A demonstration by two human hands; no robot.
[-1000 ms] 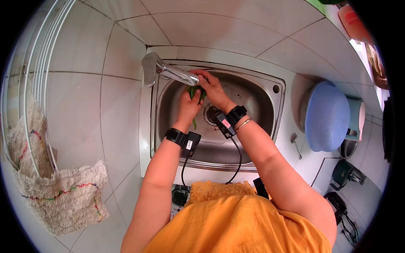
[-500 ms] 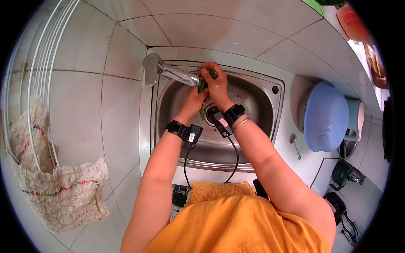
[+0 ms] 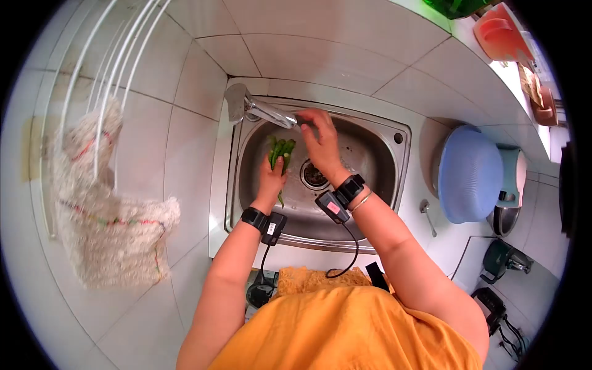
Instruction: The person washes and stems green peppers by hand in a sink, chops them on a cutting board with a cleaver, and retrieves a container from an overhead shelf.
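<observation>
1. Straight to the fingers: by the left hand (image 3: 269, 183), a bunch of green vegetables (image 3: 283, 150) is being gripped, its fingers closed around the stems, with the thumb laid across the near side.
2. The bunch is held over the left part of the basin, its tops poking out toward the tap and one thin end left dangling below the palm.
3. By the right hand (image 3: 322, 145), nothing is seen to be grasped; its fingers are spread and lightly curved, held right at the mouth of the tap (image 3: 271, 114). Whether the metal is touched cannot be told.
4. On out to the wrists: a black band (image 3: 254, 218) is worn on the left, another black strap (image 3: 350, 189) on the right, and a bangle (image 3: 362, 201) is seen just behind it.
5. Beneath it all, the steel sink (image 3: 320, 230) is spread out, its drain (image 3: 313, 176) left uncovered between the two forearms.
6. Off to the right, a spoon (image 3: 428, 217) is seen lying on the white table (image 3: 414, 200), and beyond it a blue basket (image 3: 472, 176) is tilted up near the tiled wall.
7. Far left, a pale, fringed cloth (image 3: 120, 240) is hung from white bars (image 3: 77, 68).
</observation>
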